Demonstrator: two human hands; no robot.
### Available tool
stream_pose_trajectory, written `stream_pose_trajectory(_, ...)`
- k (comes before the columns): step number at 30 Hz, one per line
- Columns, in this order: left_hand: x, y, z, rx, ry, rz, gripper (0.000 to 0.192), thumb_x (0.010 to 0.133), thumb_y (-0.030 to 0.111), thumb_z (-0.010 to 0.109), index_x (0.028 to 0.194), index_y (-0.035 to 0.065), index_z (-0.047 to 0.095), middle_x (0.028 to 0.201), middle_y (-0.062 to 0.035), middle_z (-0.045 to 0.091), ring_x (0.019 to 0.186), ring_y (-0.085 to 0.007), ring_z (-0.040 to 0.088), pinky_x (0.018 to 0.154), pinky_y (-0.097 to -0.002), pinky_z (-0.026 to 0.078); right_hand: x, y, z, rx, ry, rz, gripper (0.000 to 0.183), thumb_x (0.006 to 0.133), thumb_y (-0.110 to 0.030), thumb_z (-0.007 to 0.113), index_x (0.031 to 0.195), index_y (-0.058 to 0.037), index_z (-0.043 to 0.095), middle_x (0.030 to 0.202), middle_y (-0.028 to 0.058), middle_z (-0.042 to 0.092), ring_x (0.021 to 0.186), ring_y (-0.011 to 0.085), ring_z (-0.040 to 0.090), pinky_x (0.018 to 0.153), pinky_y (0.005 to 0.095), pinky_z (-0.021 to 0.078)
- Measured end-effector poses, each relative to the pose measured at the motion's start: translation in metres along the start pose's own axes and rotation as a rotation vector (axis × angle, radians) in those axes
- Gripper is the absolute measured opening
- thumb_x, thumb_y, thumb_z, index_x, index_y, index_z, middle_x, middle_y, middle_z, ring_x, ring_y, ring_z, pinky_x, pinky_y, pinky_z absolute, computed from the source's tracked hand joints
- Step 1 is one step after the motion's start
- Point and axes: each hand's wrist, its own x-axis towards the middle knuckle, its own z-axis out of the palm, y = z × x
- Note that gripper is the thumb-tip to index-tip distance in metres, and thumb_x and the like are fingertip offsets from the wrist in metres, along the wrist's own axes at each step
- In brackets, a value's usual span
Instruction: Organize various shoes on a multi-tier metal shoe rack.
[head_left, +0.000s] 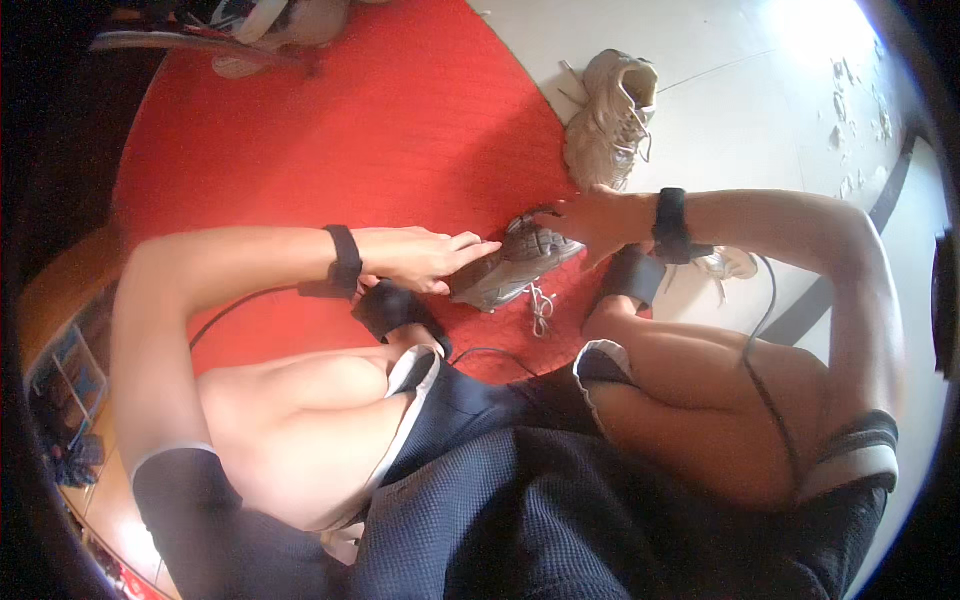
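A grey lace-up sneaker (517, 262) is tipped over between my hands, its patterned sole facing up and its pale laces hanging onto a red mat (315, 165). My right hand (592, 221) grips one end of the shoe. My left hand (431, 256) is at the other end with its index finger extended against or just over the sole; whether its fingers hold the shoe cannot be told. Just beyond my right hand, a beige sneaker (611, 120) lies with its opening towards the far side and its laces loose.
Another light shoe (724, 264) lies on the pale tiled floor (720, 142), partly behind my right wrist. More shoes (277, 22) stand at the mat's far left. Dark cables (766, 315) run from my wristbands past my legs. Shelving with items (75, 397) is at the left.
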Motion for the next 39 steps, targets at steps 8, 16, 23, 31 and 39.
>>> stream_pose_trajectory(8, 0.069, 0.0, -0.074, 0.194, 0.184, 0.054, 0.07, 0.081, 0.002, 0.057, 0.147, -0.0004, 0.034, 0.134, -0.0224, 0.045, 0.102, -0.0425, 0.063, 0.08, -0.0503, 0.057, -0.029, 0.045, -0.038, -0.02, 0.256, 0.203, 0.026, 0.081, -0.035, 0.069, 0.097, -0.0155, 0.075, 0.079, 0.0081, 0.069, 0.08, 0.0291, 0.07, 0.055, 0.0452, 0.0544)
stream_pose_trajectory(16, 0.068, -0.023, -0.105, 0.093, 0.188, -0.185, 0.069, 0.085, 0.005, 0.052, 0.15, -0.0013, 0.029, 0.135, -0.0267, 0.044, 0.102, -0.0476, 0.063, 0.084, -0.054, 0.052, -0.076, 0.128, -0.077, 0.339, 0.268, 0.678, 0.035, 0.079, -0.035, 0.07, 0.075, 0.0002, 0.068, 0.072, 0.0129, 0.068, 0.054, 0.0247, 0.066, 0.043, 0.0363, 0.0481)
stream_pose_trajectory(23, 0.095, -0.041, -0.098, 0.178, 0.13, -0.208, 0.066, 0.087, 0.007, 0.052, 0.148, -0.0022, 0.03, 0.13, -0.029, 0.049, 0.104, -0.0482, 0.062, 0.086, -0.0547, 0.051, -0.07, 0.151, -0.05, 0.432, 0.14, 0.664, 0.035, 0.08, -0.03, 0.071, 0.074, 0.0047, 0.064, 0.062, 0.0141, 0.066, 0.055, 0.0217, 0.069, 0.044, 0.0345, 0.0543)
stream_pose_trajectory(31, 0.118, -0.005, -0.093, 0.036, 0.159, -0.159, 0.059, 0.084, 0.004, 0.05, 0.142, 0.0019, 0.044, 0.136, -0.0269, 0.052, 0.121, -0.0434, 0.057, 0.102, -0.051, 0.048, -0.109, 0.101, -0.034, -0.099, 0.472, 0.657, 0.026, 0.081, -0.019, 0.066, 0.096, 0.0018, 0.065, 0.079, 0.0182, 0.07, 0.073, 0.0346, 0.071, 0.064, 0.0454, 0.0568)
stream_pose_trajectory(39, 0.215, 0.063, -0.106, 0.346, 0.176, 0.345, 0.022, 0.085, 0.012, 0.063, 0.102, 0.0001, 0.058, 0.102, -0.017, 0.058, 0.087, -0.0386, 0.066, 0.077, -0.0501, 0.054, -0.184, 0.105, 0.048, 0.056, 0.183, 0.74, 0.04, 0.07, -0.041, 0.07, 0.076, -0.0014, 0.072, 0.073, 0.0188, 0.069, 0.077, 0.038, 0.07, 0.071, 0.0487, 0.0531)
